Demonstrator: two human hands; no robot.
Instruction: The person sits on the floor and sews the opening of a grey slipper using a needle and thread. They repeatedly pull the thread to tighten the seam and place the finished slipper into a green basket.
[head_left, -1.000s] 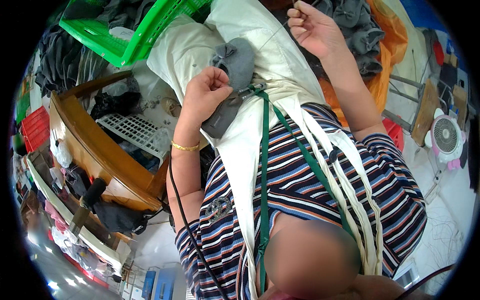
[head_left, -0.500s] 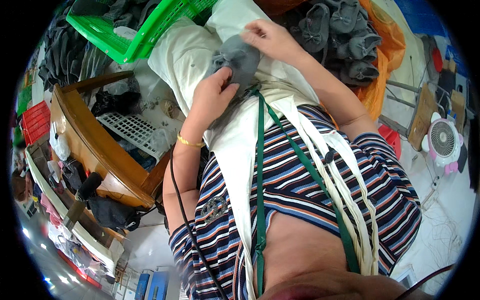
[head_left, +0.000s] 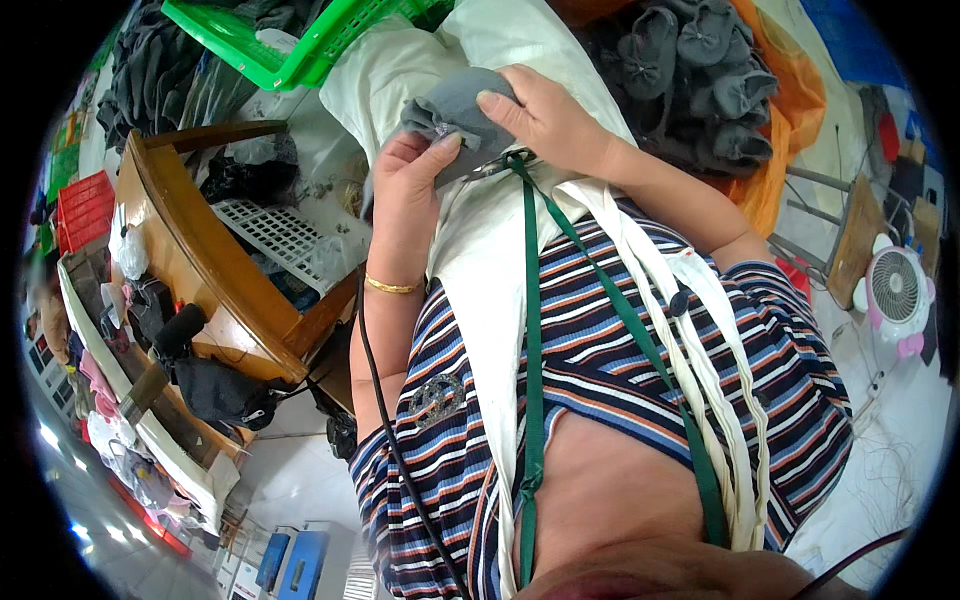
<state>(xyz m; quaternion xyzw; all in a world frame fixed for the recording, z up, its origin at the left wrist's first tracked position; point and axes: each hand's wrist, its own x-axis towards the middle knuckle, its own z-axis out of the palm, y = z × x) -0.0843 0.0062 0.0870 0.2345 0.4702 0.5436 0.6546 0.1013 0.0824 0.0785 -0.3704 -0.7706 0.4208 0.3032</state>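
Note:
Both my hands hold a grey soft cloth piece with a gathered bow (head_left: 462, 97) above my lap. My left hand (head_left: 408, 190) pinches its left side by the bow, thumb on top and fingers curled beneath. On the right edge my right hand (head_left: 560, 122) grips it, thumb pressed on the upper face and fingers behind. The cloth is rounded at its far end; its underside is hidden. Beneath it lies my white apron (head_left: 480, 235) with green straps. The cloth's exact kind I cannot make out.
Similar grey bow-trimmed pieces (head_left: 700, 90) fill an orange bag (head_left: 800, 85) at right. A green basket (head_left: 290, 60) with dark cloth stands far left. Nearer left are a wooden frame (head_left: 190, 270) and a white plastic grate (head_left: 270, 235). A fan (head_left: 893, 285) stands at right.
The cloth piece has been turned, its bow now facing left. My right hand has moved from its far tip down onto its right edge. The whole view has shifted slightly.

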